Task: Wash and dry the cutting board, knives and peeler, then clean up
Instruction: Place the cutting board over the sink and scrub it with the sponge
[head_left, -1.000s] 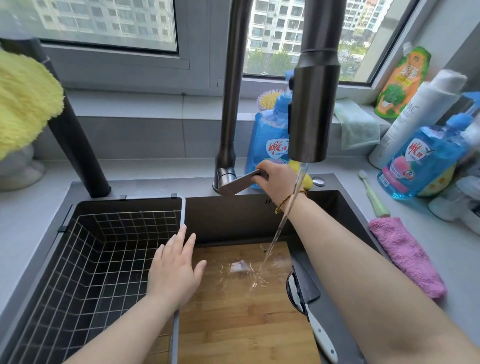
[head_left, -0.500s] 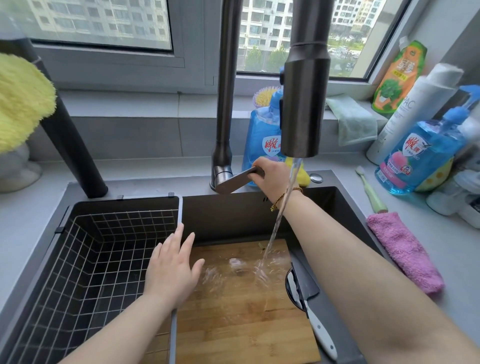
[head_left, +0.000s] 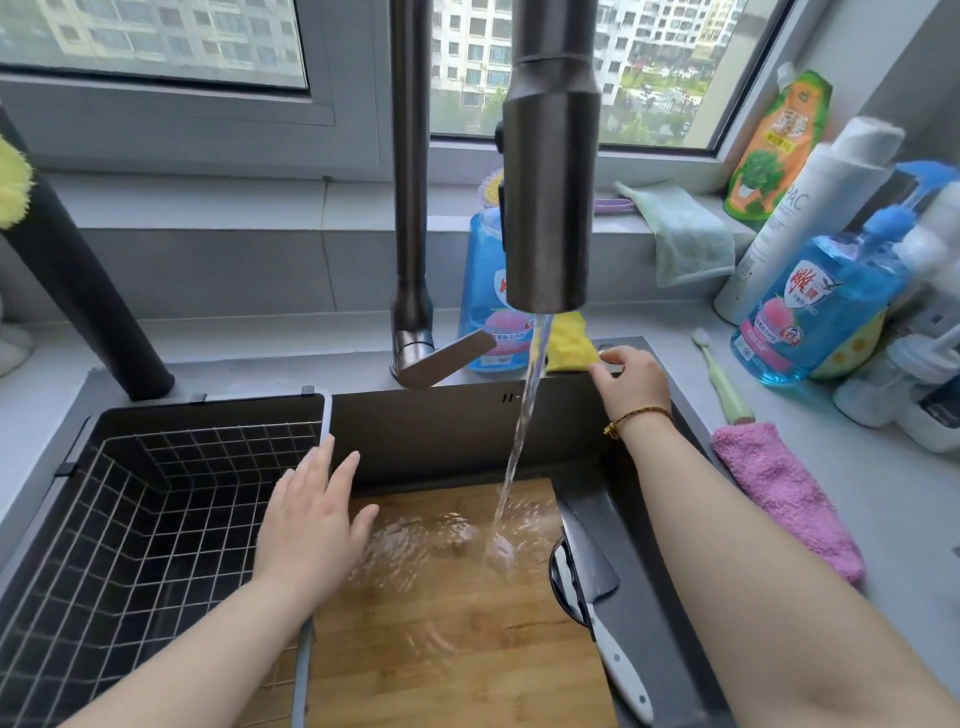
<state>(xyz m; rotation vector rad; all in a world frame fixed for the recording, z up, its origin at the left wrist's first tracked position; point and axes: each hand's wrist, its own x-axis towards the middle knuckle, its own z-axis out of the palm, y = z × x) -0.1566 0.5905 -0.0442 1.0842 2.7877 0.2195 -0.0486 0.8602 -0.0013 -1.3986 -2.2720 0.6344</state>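
Observation:
A wooden cutting board (head_left: 441, 634) lies flat in the sink. Water from the faucet head (head_left: 550, 208) runs onto its far part. A knife (head_left: 621, 670) with a white handle and a dark blade lies along the board's right edge, over a dark-ringed object that I cannot identify. My left hand (head_left: 311, 519) is flat with straight fingers above the board's far left corner, next to the basket rim. My right hand (head_left: 631, 384) is at the sink's back right rim, holding nothing. Its loosely curled fingertips reach the edge of a yellow sponge (head_left: 569, 343).
A wire drain basket (head_left: 156, 519) fills the sink's left half. The faucet lever (head_left: 447, 358) points right. A pink cloth (head_left: 779, 493), a green toothbrush (head_left: 727, 384), blue soap bottles (head_left: 815, 312) and other bottles crowd the right counter. A green cloth (head_left: 685, 234) hangs from the sill.
My right hand let go of the faucet lever and moved right to the yellow sponge. The water stream grew fuller. My left hand stayed over the board's corner.

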